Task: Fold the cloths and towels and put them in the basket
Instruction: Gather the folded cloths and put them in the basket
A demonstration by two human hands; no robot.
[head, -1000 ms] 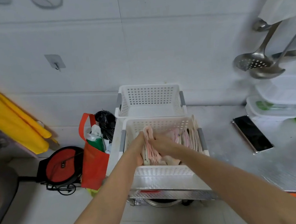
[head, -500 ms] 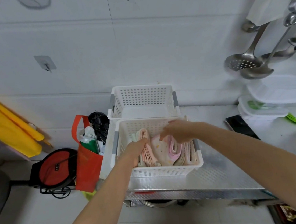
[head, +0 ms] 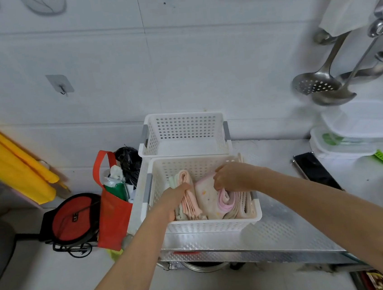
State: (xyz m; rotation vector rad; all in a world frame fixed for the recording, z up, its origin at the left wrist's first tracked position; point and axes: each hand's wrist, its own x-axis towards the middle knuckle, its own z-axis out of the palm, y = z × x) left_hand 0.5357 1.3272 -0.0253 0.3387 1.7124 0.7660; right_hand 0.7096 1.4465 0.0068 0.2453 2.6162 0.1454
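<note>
No text, brand or number is showing clearly enough to read anywhere in the frame. The red disc-shaped case at the lower left is carrying a small dark tag, and its marks are blurring past reading.

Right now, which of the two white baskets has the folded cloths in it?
The nearer basket, at the counter's front edge: folded cloths stand in it and both hands reach inside. The far basket, against the wall, shows no cloths.
</note>
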